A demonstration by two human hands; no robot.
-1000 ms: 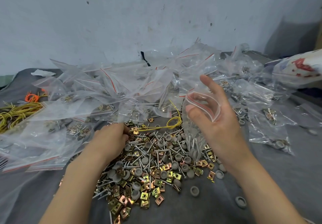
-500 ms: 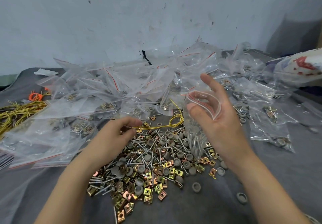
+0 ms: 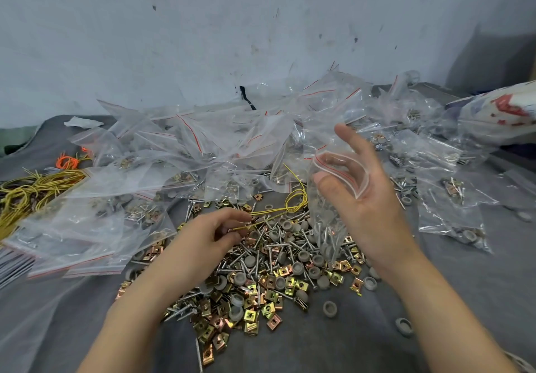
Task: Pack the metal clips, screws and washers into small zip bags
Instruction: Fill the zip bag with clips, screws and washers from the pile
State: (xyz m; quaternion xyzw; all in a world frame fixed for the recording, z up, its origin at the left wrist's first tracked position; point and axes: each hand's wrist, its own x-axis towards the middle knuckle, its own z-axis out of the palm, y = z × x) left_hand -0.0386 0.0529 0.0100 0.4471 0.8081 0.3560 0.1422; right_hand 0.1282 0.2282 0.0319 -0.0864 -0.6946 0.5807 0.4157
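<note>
In the head view, my right hand [image 3: 365, 198] is raised above the far right edge of the hardware pile and holds a small zip bag [image 3: 327, 227] by its mouth. The thumb and curled fingers spread the red-striped opening, and the bag hangs down with screws and a few grey washers inside, its bottom touching the pile. My left hand [image 3: 214, 236] is lower, over the pile's left side, and pinches 1 end of a yellow wire tie [image 3: 290, 207] between thumb and fingertips. The wire loops away toward the bag.

Between and below the 2 hands lie the loose gold and copper metal clips [image 3: 261, 309], screws [image 3: 278, 245] and grey washers [image 3: 301, 255], mixed together on the grey cloth [image 3: 449, 300]. A heap of clear zip bags [image 3: 203, 146], some of them filled, lies just behind the pile.

A bundle of yellow wire ties [image 3: 29, 190] lies at far left. A white package [image 3: 499, 114] at far right has red print that I cannot read.
</note>
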